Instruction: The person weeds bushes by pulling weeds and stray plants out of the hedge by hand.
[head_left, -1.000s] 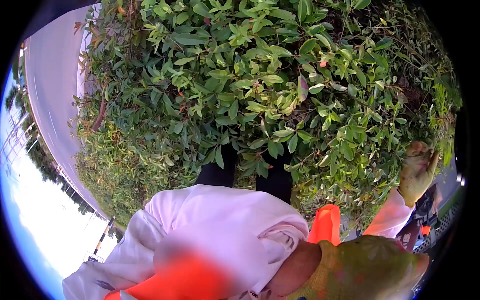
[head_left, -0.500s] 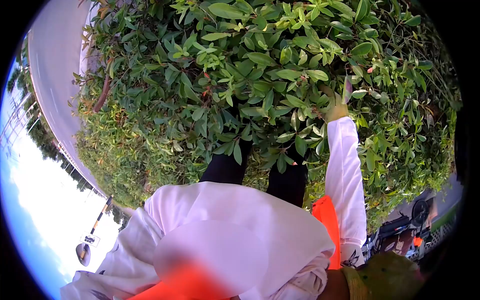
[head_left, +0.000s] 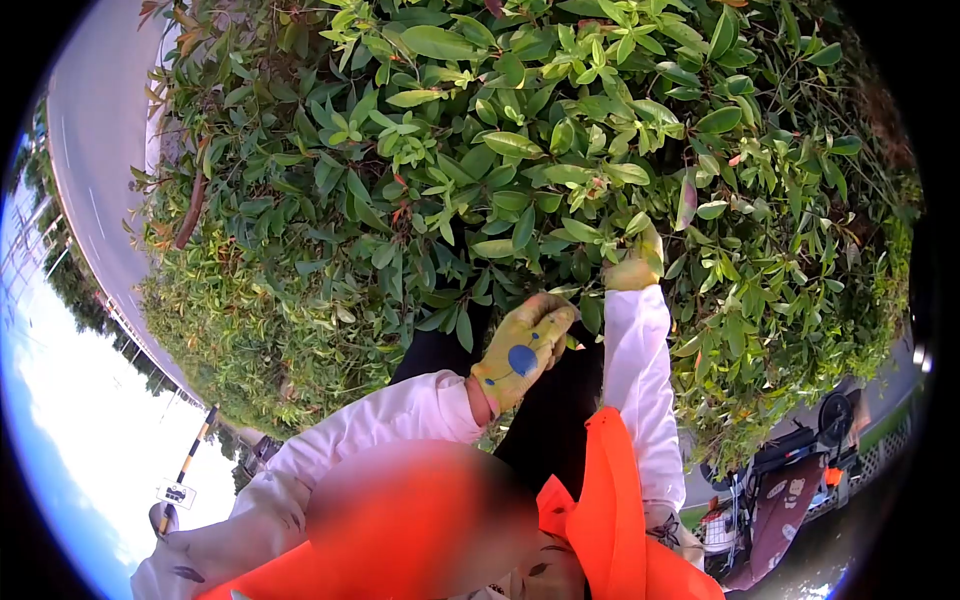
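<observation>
In front of me rises a dense green hedge (head_left: 440, 150) with broad glossy leaves. My right hand (head_left: 635, 265), in a yellow-green glove, reaches into the leaves at the hedge's near side, and foliage hides most of its fingers. Lower and to the left, my left hand (head_left: 525, 350) wears a yellow glove with blue dots. Its fingers are curled together by the lowest leaves, and whatever they hold is hidden. Both arms have white sleeves (head_left: 640, 350). Dark trousers (head_left: 545, 420) show below the hands.
A road (head_left: 95, 130) curves along the left beyond the hedge. At lower left stands a striped pole (head_left: 200, 440) with a small sign. A parked two-wheeler (head_left: 785, 450) is at lower right. Orange cloth (head_left: 610, 480) hangs over my chest.
My left hand has come from the lower right, near my body, to the front of the hedge. My right hand has shifted slightly left and down, still among the leaves.
</observation>
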